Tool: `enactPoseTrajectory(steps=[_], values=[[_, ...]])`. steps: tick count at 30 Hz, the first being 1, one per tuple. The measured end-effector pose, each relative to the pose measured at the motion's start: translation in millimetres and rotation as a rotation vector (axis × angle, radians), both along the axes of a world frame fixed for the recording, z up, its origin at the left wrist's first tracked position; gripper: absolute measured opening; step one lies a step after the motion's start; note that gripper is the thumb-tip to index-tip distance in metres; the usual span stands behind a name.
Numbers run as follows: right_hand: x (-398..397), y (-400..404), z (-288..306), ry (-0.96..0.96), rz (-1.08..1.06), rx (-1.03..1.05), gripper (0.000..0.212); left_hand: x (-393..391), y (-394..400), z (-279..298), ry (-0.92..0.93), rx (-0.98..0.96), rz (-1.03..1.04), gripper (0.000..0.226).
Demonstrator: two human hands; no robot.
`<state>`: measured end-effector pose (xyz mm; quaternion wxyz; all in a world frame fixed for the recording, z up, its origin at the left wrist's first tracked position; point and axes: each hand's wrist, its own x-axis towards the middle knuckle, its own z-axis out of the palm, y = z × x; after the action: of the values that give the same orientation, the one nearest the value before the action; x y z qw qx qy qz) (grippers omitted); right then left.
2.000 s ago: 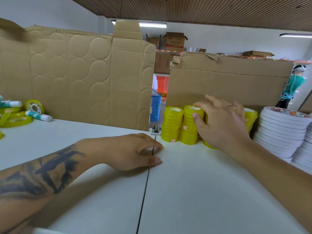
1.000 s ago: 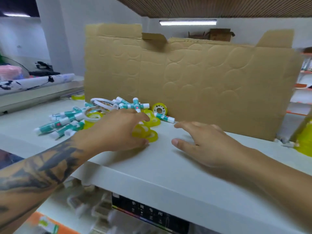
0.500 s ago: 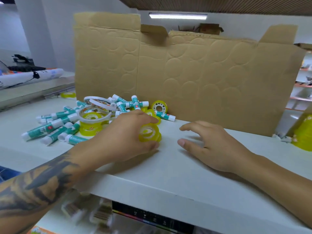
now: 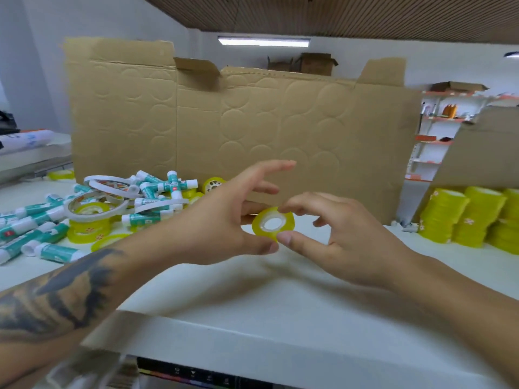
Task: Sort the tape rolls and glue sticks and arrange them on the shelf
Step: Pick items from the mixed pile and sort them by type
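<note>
- A small yellow tape roll (image 4: 273, 222) is held above the white shelf (image 4: 280, 313), at the middle of the view, with its white core facing the camera.
- The left hand (image 4: 222, 223) pinches the roll's left edge between thumb and a finger; its other fingers are spread upward.
- The right hand (image 4: 342, 234) pinches the roll's right edge, thumb below and fingertip on top.
- To the left lies a mixed pile of glue sticks (image 4: 53, 251) and tape rolls (image 4: 90, 220), unsorted.
- At far right stand neat stacks of yellow tape (image 4: 460, 220) on the same shelf.
- A flattened cardboard sheet (image 4: 238, 130) stands upright behind the hands.
- Items beneath the shelf edge are too blurred to identify.
</note>
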<state>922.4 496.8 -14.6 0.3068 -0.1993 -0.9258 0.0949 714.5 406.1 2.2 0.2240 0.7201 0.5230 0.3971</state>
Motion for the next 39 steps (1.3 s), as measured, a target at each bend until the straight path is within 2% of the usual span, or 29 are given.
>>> enactPoseTrajectory(steps=[6, 11, 15, 17, 20, 23, 32, 39], values=[[66.0, 9.0, 2.4, 0.076, -0.004, -0.029, 0.028, 66.0, 15.4, 5.2, -0.002, 0.026, -0.038, 0.108], [127.2, 24.6, 2.4, 0.112, -0.034, -0.006, 0.027, 122.6, 38.4, 6.3, 0.086, 0.066, -0.023, 0.101], [175.8, 38.6, 1.7, 0.114, -0.063, 0.031, 0.022, 151.0, 57.6, 1.5, 0.244, 0.035, 0.059, 0.092], [198.5, 48.1, 3.6, 0.094, -0.100, 0.028, 0.024, 160.7, 66.8, -4.2, 0.319, -0.028, 0.113, 0.083], [225.0, 68.8, 8.1, 0.067, -0.176, 0.049, 0.026, 178.0, 79.8, -8.7, 0.539, -0.169, 0.146, 0.070], [237.4, 96.8, 18.6, 0.034, -0.274, 0.075, 0.025, 195.9, 94.4, -7.9, 0.679, -0.248, 0.156, 0.069], [233.2, 158.9, 21.6, 0.019, -0.557, 0.059, 0.024, 215.1, 119.1, -48.6, 0.731, -0.296, 0.090, 0.073], [230.0, 169.2, 5.5, -0.046, -0.675, 0.109, 0.027, 218.1, 116.7, -47.6, 0.796, -0.367, 0.051, 0.072]])
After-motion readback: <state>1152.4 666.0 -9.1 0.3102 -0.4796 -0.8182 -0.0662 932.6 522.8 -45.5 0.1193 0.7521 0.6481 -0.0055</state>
